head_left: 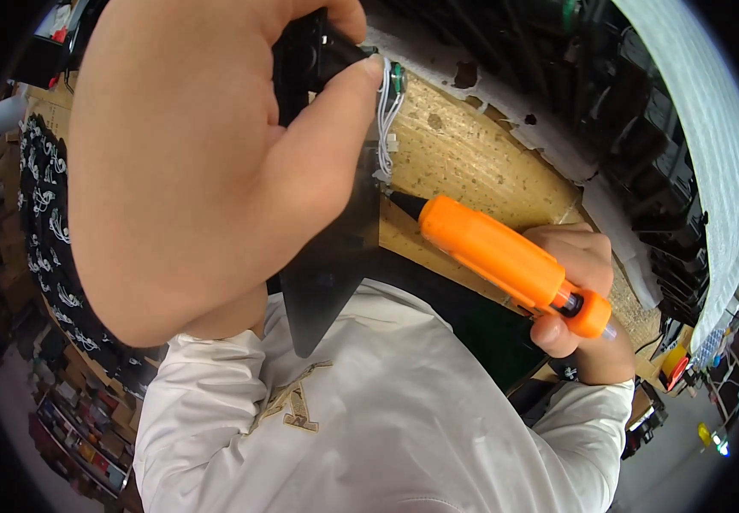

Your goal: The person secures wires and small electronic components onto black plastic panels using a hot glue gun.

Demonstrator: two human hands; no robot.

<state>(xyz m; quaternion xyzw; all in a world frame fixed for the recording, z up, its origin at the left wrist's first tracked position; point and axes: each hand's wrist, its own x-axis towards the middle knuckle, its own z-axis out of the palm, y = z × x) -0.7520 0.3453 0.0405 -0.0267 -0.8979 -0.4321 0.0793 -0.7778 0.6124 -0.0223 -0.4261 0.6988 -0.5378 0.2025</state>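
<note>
My left hand (pixel 301 167), large and close at the upper left, has its thumb and fingers closed on a black plastic device (pixel 297 64). White wires (pixel 387 120) hang from it beside my thumb tip, next to a small green part (pixel 399 77). A dark smooth panel (pixel 331 282) extends below this hand toward my shirt; whether it joins the device is hidden. My right hand (pixel 576 256) grips an orange hot glue gun (pixel 498 252). Its black nozzle points up and left, with the tip close to the lower end of the wires; contact cannot be made out.
Beneath my hands lies a speckled tan board surface (pixel 451 128). Dark parts (pixel 643 120) crowd its far right side, by a white sheet (pixel 720 145). Black patterned fabric (pixel 49 222) hangs at the left. Shelves with boxes (pixel 83 440) stand lower left.
</note>
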